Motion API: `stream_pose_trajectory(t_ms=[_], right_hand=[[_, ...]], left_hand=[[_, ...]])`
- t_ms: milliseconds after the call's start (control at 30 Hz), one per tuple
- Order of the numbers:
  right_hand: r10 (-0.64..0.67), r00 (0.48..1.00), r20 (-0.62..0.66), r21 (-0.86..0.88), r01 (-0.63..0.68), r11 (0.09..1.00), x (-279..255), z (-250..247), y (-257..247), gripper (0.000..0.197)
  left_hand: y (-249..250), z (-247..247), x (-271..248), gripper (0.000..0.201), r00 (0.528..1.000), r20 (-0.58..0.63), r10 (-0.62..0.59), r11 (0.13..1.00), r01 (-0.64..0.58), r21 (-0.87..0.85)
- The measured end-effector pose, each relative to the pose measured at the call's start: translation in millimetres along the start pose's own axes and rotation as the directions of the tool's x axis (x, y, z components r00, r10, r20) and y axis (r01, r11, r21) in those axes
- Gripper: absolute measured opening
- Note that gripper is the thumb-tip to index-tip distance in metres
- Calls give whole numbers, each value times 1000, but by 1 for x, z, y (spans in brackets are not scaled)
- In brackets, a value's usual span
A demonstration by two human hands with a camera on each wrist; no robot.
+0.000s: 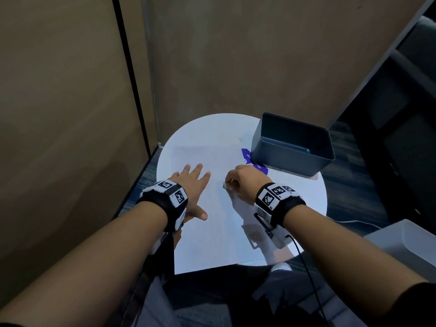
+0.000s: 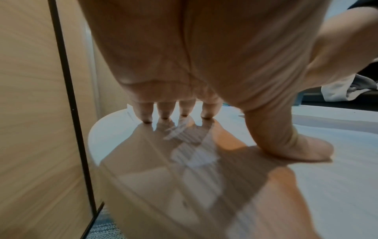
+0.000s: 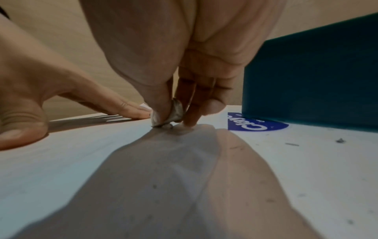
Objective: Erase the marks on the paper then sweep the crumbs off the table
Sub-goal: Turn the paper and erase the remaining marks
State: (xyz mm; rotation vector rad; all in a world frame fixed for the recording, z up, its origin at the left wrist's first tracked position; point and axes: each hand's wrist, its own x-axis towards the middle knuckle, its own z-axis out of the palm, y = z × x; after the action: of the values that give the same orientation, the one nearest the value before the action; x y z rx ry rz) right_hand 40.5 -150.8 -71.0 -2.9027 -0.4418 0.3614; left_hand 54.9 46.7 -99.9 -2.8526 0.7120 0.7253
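A white sheet of paper (image 1: 212, 237) lies on the round white table (image 1: 313, 199). My left hand (image 1: 192, 185) lies flat on the paper's left part, fingers spread and straight; its fingertips (image 2: 165, 115) and thumb touch the sheet. My right hand (image 1: 243, 180) pinches a small grey, worn eraser (image 3: 174, 115) between thumb and fingers and presses its tip onto the paper near the middle. The eraser (image 1: 225, 185) barely shows in the head view. Dark eraser crumbs (image 3: 340, 140) lie scattered on the sheet to the right of the hand. Faint pencil marks are hard to make out.
A dark teal open bin (image 1: 292, 143) stands at the table's back right, over a blue label (image 1: 254, 161). A wooden wall panel with a black strip (image 1: 132, 79) rises at the left. A cable (image 1: 306, 267) hangs from my right wrist over my lap.
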Motion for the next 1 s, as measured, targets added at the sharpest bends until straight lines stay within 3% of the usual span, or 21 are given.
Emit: stream_pose_trajectory(t_ms=[167,367,467,567,767,933,1000], right_hand=[[-62,998,-2,24,62,998,3,-3,-8,20],[-98,995,5,-75,98,992,4,3,-24,24],[-149,985,89,-119,159,980,-13,9,-27,20],[-112,981,156,-19,117,993,-12,-4,-21,16],[-39,999,35,-20,40,999,7,-13,-18,22],[-146,979,145,-5,148,989,-16,0,-22,17],[-129,981,142,35,125,992,-9,-7,-21,15]], left_hand=[[2,4,4,128,1000,13,-3,1000,3,-4],[-1,3,7,129,1000,20,-10,1000,10,5],[1,7,7,130,1000,26,7,1000,-7,13],[1,10,7,129,999,20,30,999,-30,20],[0,6,4,129,999,22,34,999,-35,24],[-1,7,5,128,999,30,36,999,-37,17],[0,7,4,128,999,36,35,999,-36,20]])
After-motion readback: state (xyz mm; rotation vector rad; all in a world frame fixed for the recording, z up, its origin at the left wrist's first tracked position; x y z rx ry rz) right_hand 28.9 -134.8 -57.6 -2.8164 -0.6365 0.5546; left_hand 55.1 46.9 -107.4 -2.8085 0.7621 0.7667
